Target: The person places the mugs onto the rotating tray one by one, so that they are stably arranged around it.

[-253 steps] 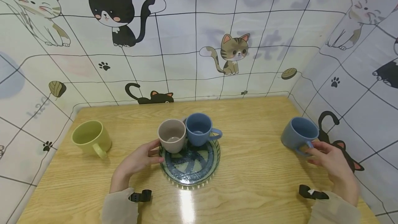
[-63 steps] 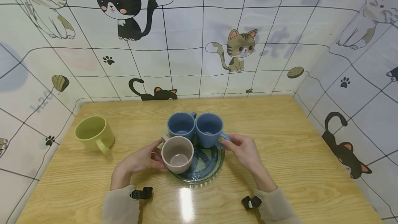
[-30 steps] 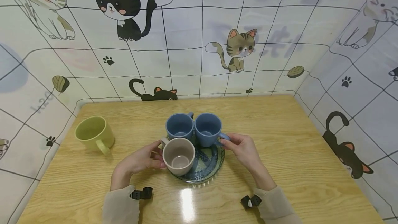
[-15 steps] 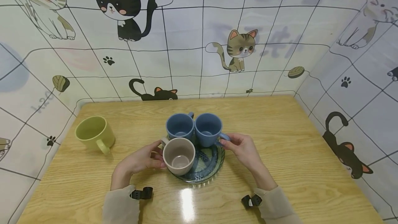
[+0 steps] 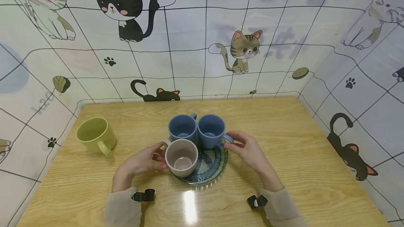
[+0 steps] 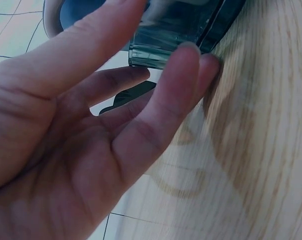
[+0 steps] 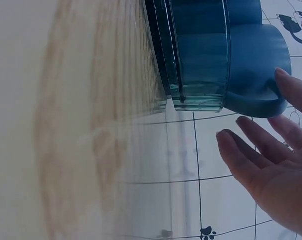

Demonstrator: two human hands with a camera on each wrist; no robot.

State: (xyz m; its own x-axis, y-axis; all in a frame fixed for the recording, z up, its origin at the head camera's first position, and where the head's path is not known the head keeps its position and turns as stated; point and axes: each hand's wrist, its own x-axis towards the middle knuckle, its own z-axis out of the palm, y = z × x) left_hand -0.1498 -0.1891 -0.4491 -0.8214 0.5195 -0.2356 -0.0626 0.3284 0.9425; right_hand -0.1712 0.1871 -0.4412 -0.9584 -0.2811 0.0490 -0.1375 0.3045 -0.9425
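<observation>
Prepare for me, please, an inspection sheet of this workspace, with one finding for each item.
Surface: flat, light wood-grain table; one bright reflection.
Job's things: round, blue-green patterned glass dish bearing a beige, rounded, ceramic-looking mug, a blue, cylindrical, ceramic-looking mug and a matching right blue mug; yellow-green, rounded, ceramic-looking mug apart, on the left.
Clutter: nothing seen.
Grippers: left hand beside the beige mug, grip unclear; right hand at the right blue mug's handle, fingers open.
Cables: nothing seen.
Surroundings: white, grid-lined wall covering with cartoon cats.
</observation>
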